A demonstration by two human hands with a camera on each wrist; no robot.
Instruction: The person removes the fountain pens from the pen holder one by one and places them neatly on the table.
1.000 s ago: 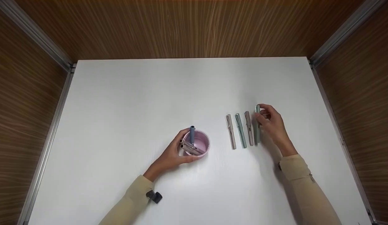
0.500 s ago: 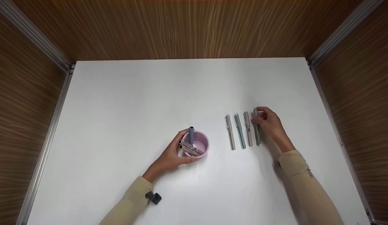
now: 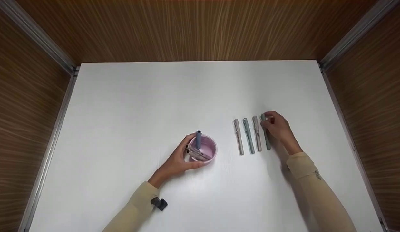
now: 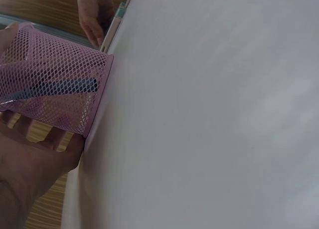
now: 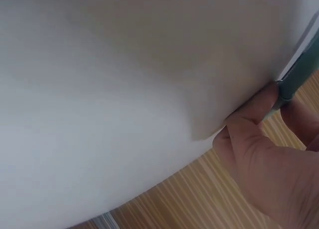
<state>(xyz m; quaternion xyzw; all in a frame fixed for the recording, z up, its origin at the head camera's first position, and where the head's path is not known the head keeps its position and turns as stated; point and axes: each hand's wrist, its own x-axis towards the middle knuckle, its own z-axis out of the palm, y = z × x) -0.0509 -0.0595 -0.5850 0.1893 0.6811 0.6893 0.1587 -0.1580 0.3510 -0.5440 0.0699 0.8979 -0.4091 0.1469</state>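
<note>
My left hand (image 3: 175, 162) wraps round a pink mesh pen cup (image 4: 60, 64) that stands on the table, fingers behind and thumb along the near side. Inside lean a blue pen (image 3: 199, 140) and two greyish-pink pens (image 3: 197, 154), their ends over the rim. Over on the right, my right hand (image 3: 281, 129) pinches the upper part of a dark green pen (image 3: 268, 143) between thumb and fingers. That pen lies at the right end of a row, beside a pinkish-grey pen (image 3: 257, 137), a teal pen (image 3: 248, 137) and a pale pink pen (image 3: 239, 138).
The white table (image 3: 138, 96) carries all of these. Brown wood-grain panels (image 3: 200, 29) wall it at the back and both sides, with metal rails (image 3: 45, 164) along the side edges. A small black device (image 3: 159, 203) sits on the left cuff.
The green pen's top end has come down and slightly left, while its lower end has shifted right, clear of the pinkish-grey pen. My left hand and the cup stay in place.
</note>
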